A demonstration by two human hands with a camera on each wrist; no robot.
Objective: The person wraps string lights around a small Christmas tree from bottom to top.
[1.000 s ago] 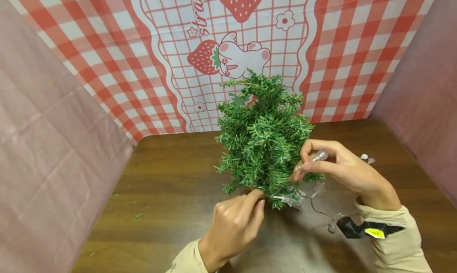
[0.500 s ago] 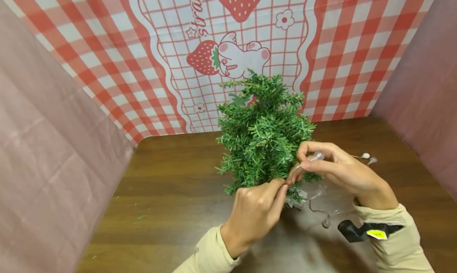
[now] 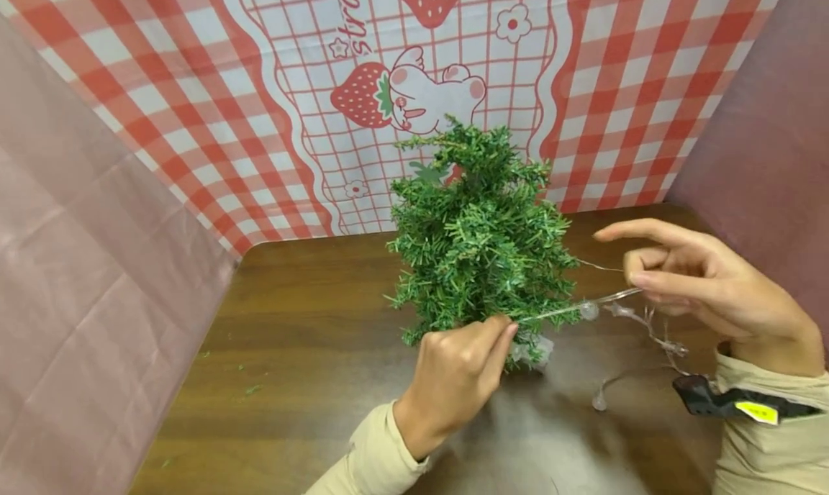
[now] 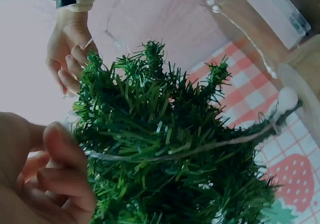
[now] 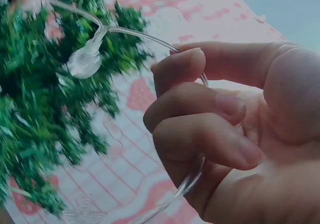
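Observation:
A small green artificial Christmas tree stands mid-table. My left hand pinches the clear wire of a string of lights in front of the lower branches. To the right of the tree, my right hand holds the same wire between thumb and curled fingers, its index finger extended in the head view. The wire runs nearly straight between both hands. From it hangs a clear round bulb, seen close in the right wrist view. In the left wrist view, wire crosses the branches to a white round bulb.
More wire with a bulb dangles below the right hand. A white box lies at the upper right of the left wrist view. Green needle bits are scattered on the brown table. A checked cloth hangs behind.
My left hand moved from the tree's lower front rightward to the right hand's fingertips and pinched the wire. My right hand then drew away to the right, stretching the wire between them.

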